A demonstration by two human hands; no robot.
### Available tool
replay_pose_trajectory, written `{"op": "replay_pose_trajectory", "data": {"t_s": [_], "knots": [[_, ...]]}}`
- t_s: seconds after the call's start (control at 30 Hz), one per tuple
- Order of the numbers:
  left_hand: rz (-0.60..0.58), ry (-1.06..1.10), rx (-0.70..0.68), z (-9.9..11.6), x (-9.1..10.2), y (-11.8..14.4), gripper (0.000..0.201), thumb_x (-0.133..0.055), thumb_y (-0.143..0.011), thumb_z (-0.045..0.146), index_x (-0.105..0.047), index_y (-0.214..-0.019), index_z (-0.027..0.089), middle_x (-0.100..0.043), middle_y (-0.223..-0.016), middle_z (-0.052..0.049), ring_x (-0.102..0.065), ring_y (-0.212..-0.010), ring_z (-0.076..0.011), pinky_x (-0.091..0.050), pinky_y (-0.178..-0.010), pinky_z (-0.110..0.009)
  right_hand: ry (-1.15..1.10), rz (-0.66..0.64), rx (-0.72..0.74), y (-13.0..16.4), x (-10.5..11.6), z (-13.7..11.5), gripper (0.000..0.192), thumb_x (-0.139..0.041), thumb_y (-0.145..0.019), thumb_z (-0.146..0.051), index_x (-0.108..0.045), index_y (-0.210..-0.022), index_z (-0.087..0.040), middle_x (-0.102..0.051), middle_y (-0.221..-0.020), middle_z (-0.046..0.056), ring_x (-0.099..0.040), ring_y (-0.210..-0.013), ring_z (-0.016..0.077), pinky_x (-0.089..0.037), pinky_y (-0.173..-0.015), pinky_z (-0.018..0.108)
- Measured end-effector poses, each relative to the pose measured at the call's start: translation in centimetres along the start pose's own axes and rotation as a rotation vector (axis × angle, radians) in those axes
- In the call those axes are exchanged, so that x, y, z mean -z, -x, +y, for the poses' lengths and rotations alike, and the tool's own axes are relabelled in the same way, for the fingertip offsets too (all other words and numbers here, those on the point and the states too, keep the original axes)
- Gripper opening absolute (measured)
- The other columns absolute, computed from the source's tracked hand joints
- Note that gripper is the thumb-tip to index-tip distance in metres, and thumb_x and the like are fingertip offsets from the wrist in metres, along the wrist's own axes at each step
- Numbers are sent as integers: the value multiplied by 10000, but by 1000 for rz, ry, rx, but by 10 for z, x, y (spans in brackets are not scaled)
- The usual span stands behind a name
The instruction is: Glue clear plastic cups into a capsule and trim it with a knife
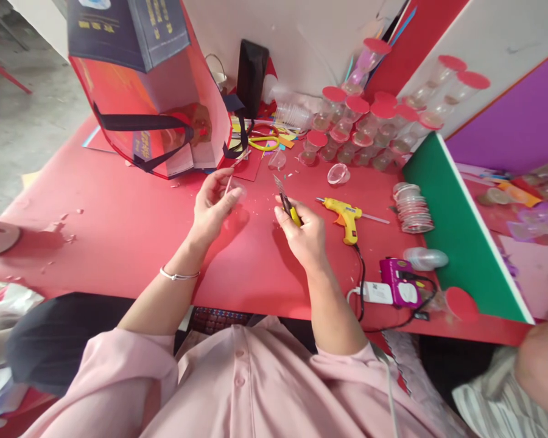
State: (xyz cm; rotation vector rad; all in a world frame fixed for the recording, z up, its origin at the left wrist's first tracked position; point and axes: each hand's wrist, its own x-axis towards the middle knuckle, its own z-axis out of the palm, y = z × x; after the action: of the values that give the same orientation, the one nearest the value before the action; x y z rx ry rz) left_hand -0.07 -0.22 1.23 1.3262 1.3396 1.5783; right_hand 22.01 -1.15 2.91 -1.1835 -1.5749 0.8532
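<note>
My left hand [214,201] is closed, its thumb and fingers pinching a small clear plastic cup [240,192] above the red table. A thin pale strip shows at these fingers, and I cannot tell whether it is part of the cup. In my right hand [305,230] is a black-and-yellow hand tool [287,207], its pointed metal tip facing away from me toward the back. Whether it is a knife or pliers is too small to tell. Another clear cup [277,159] lies beyond the hands, and a clear piece with a pinkish rim [338,174] sits to its right.
On the right lie a yellow glue gun [344,216], stacked clear lids [412,208] and a purple power adapter [399,283]. Several red-capped hourglass shapes [342,129] stand behind. A large red bag [164,121], yellow-handled scissors [265,143] and a dark phone [252,76] are at the back.
</note>
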Motion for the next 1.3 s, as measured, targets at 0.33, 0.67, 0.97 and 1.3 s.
{"op": "replay_pose_trajectory", "data": {"t_s": [0.33,0.67,0.97,1.3], "knots": [[-724,-753,-578,-5,-9,29,420,-603,-1031,427,-661,-1417,273,-714,-1296,-125,-750,-1000,-249,-586,-760,-339,26,20,38,-2,0,4,296,-691,-1000,-463,-807,-1183,-261,-829,-1176,70,-786,-1074,242,-618,-981,378],[-571,-935,-689,-9,-15,30,483,-568,-1056,465,-610,-1491,258,-678,-1337,-180,-685,-1123,-334,-538,-953,-467,41,97,42,-2,3,5,333,-673,-1006,-514,-801,-1198,-274,-831,-1151,66,-779,-1062,249,-614,-1025,418],[-502,-867,-674,-10,-10,23,432,-586,-1055,436,-668,-1467,335,-668,-1467,-144,-608,-1328,-348,-473,-1075,-513,55,106,63,-2,3,3,306,-667,-1012,-490,-804,-1189,-281,-833,-1152,58,-777,-1070,246,-621,-1018,409],[-404,-821,-554,-13,-9,19,461,-606,-1046,483,-667,-1482,347,-665,-1505,-127,-572,-1392,-367,-445,-1127,-554,33,100,56,-2,3,4,322,-666,-1008,-511,-802,-1196,-288,-829,-1172,55,-771,-1114,257,-606,-1073,442]]}}
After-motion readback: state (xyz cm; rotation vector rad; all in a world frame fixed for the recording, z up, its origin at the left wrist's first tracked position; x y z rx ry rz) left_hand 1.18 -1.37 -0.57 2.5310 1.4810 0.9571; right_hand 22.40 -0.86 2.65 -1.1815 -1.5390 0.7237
